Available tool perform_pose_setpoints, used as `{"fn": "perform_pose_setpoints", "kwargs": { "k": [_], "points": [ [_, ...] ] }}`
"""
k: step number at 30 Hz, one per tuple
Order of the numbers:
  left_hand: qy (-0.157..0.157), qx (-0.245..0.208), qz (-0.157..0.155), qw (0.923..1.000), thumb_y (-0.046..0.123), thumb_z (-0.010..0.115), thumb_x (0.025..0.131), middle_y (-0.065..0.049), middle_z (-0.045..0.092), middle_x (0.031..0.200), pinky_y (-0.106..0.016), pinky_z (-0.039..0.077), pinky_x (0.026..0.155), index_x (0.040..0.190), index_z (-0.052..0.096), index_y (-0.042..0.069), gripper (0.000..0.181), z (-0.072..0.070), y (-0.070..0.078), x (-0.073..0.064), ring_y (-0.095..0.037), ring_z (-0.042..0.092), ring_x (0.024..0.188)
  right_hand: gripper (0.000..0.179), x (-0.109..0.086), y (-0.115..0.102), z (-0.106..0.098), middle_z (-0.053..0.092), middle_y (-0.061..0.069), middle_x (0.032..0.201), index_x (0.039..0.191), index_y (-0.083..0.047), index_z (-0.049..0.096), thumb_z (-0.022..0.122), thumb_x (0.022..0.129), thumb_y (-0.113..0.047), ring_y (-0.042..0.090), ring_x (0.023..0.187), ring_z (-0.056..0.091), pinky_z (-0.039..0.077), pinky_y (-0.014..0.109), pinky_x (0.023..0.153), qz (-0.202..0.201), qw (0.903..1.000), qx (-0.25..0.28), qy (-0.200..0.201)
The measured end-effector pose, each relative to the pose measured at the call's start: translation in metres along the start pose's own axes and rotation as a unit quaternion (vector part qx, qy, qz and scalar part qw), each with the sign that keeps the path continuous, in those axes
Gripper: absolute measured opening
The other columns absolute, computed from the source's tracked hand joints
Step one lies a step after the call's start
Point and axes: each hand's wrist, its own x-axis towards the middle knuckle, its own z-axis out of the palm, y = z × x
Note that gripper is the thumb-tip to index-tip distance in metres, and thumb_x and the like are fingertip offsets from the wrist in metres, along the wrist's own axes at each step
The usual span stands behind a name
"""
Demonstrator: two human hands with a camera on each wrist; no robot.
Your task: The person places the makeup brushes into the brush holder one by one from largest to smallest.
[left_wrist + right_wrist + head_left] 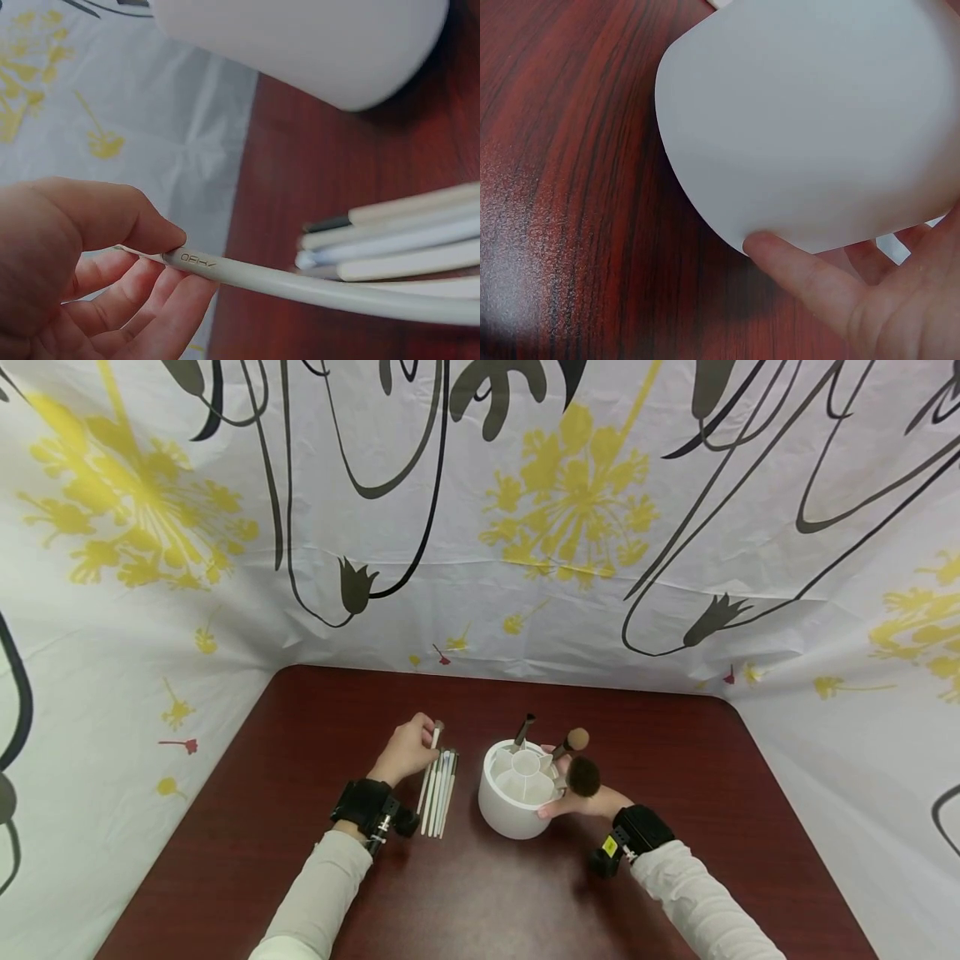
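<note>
My left hand (407, 750) pinches a slim white-handled makeup brush (300, 285) between thumb and fingers, near its lettered end. Beside it on the table lies a row of several similar thin brushes (441, 797), side by side. To the right stands a round white divided brush holder (512, 814), with my right hand (588, 802) gripping its right side. The thumb lies against the outer wall low down in the right wrist view, and the other fingers are partly hidden behind. In the holder stand a dark slim brush (523, 729), a tan-headed brush (576, 741) and a fluffy dark brush (583, 776).
The dark red wooden table (337, 710) has rounded far corners. A white cloth (420, 527) with yellow and grey plant prints hangs behind and at both sides. Each wrist wears a black camera strap, the left one (365, 806) close to the brush row.
</note>
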Motion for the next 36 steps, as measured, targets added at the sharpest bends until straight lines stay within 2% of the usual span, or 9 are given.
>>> {"fn": "perform_pose_setpoints", "kwargs": {
  "k": [2, 5, 8, 10, 20, 25, 31, 36],
  "points": [
    [0.006, -0.001, 0.007, 1.0, 0.004, 0.069, 0.072, -0.008, 0.059, 0.086, -0.032, 0.046, 0.067, 0.102, 0.051, 0.003, 0.035, -0.001, 0.006, 0.0, -0.02, 0.055, 0.077, 0.109, 0.001, -0.018, 0.001, 0.044, 0.032, 0.125, 0.133, 0.016, 0.013, 0.074, 0.067, -0.047, 0.021, 0.117, 0.043, 0.03, 0.041, 0.099, 0.023, 0.9997, -0.005, 0.001],
    [0.012, -0.007, 0.018, 0.9997, 0.003, 0.068, 0.072, -0.008, 0.059, 0.085, -0.032, 0.047, 0.065, 0.103, 0.051, 0.003, 0.036, -0.004, 0.015, 0.001, -0.02, 0.056, 0.076, 0.1, 0.001, -0.033, 0.002, 0.04, 0.037, 0.126, 0.132, 0.018, 0.012, 0.077, 0.07, -0.026, 0.023, 0.118, 0.042, 0.029, 0.044, 0.099, 0.028, 0.9996, -0.003, -0.009],
    [0.016, -0.016, 0.032, 0.9992, 0.001, 0.066, 0.071, -0.008, 0.058, 0.085, -0.03, 0.048, 0.064, 0.103, 0.05, 0.004, 0.036, -0.007, 0.024, 0.0, -0.019, 0.058, 0.074, 0.093, 0.002, -0.04, 0.003, 0.037, 0.037, 0.128, 0.133, 0.019, 0.011, 0.075, 0.07, -0.006, 0.028, 0.12, 0.04, 0.027, 0.051, 0.098, 0.03, 0.9994, -0.002, -0.019],
    [0.016, -0.025, 0.044, 0.9986, 0.0, 0.065, 0.072, -0.009, 0.057, 0.086, -0.03, 0.049, 0.063, 0.104, 0.05, 0.004, 0.036, -0.01, 0.031, -0.002, -0.019, 0.06, 0.075, 0.092, 0.002, -0.043, 0.003, 0.036, 0.037, 0.129, 0.133, 0.019, 0.01, 0.073, 0.069, -0.001, 0.03, 0.12, 0.039, 0.026, 0.053, 0.098, 0.038, 0.9991, -0.003, -0.022],
    [0.035, -0.049, 0.109, 0.9922, 0.001, 0.063, 0.072, -0.007, 0.056, 0.088, -0.028, 0.05, 0.067, 0.101, 0.051, 0.005, 0.032, -0.02, 0.07, -0.01, -0.016, 0.058, 0.075, 0.092, 0.003, -0.041, 0.004, 0.039, 0.038, 0.125, 0.129, 0.022, 0.013, 0.076, 0.068, -0.008, 0.038, 0.116, 0.038, 0.026, 0.056, 0.096, 0.055, 0.9983, -0.018, -0.005],
    [0.036, -0.056, 0.149, 0.9866, 0.0, 0.063, 0.073, -0.007, 0.054, 0.087, -0.026, 0.049, 0.067, 0.101, 0.051, 0.005, 0.031, -0.021, 0.087, -0.016, -0.015, 0.057, 0.075, 0.091, 0.003, -0.042, 0.004, 0.043, 0.036, 0.122, 0.128, 0.022, 0.015, 0.077, 0.066, -0.004, 0.032, 0.115, 0.041, 0.029, 0.049, 0.097, 0.056, 0.998, -0.031, 0.002],
    [0.04, -0.057, 0.187, 0.9798, -0.001, 0.06, 0.074, -0.005, 0.053, 0.087, -0.026, 0.048, 0.07, 0.097, 0.05, 0.006, 0.026, -0.022, 0.104, -0.022, -0.014, 0.056, 0.075, 0.09, 0.002, -0.04, 0.003, 0.038, 0.038, 0.126, 0.13, 0.021, 0.012, 0.074, 0.069, -0.002, 0.024, 0.117, 0.041, 0.026, 0.057, 0.096, 0.047, 0.9986, -0.019, -0.013],
    [0.052, -0.068, 0.205, 0.975, 0.0, 0.063, 0.074, -0.005, 0.054, 0.087, -0.029, 0.049, 0.07, 0.095, 0.049, 0.006, 0.025, -0.02, 0.114, -0.022, -0.015, 0.057, 0.076, 0.091, 0.002, -0.041, 0.002, 0.036, 0.037, 0.128, 0.13, 0.022, 0.011, 0.073, 0.068, 0.0, 0.032, 0.118, 0.039, 0.024, 0.058, 0.096, 0.053, 0.9983, -0.018, -0.015]
  ]
}}
